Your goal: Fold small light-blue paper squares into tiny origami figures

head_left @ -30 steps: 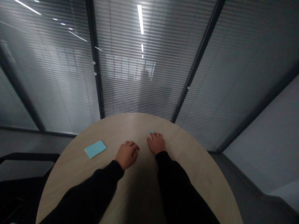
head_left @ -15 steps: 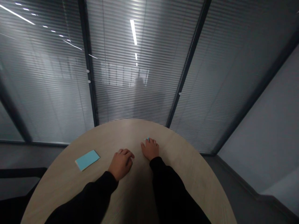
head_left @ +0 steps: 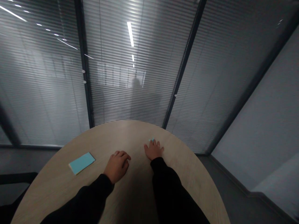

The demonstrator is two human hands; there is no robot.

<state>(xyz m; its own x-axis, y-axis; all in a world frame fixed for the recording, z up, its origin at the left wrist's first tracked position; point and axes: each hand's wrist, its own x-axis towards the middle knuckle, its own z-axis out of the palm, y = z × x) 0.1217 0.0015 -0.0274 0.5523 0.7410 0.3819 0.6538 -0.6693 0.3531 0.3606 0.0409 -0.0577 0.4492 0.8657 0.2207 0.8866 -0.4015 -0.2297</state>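
My left hand (head_left: 116,166) rests on the round pale wood table (head_left: 130,133), its fingers curled and nothing visible in them. To its left lies a flat light-blue pad of paper notes (head_left: 81,163), a short way from my fingertips and not touched. My right hand (head_left: 153,150) lies flat with fingers apart. A small light-blue scrap of paper (head_left: 152,140) peeks out at its fingertips, mostly hidden, and seems to lie under them. Black sleeves cover both forearms.
Glass partitions with slatted blinds stand just beyond the far table edge, and a blurred person (head_left: 136,93) shows behind them. A dark chair (head_left: 14,183) stands at the lower left. Grey floor surrounds the table.
The whole view has shifted left and down. My hands have drawn slightly farther apart, and the right hand's fingers have spread. The blue pad has not moved on the table.
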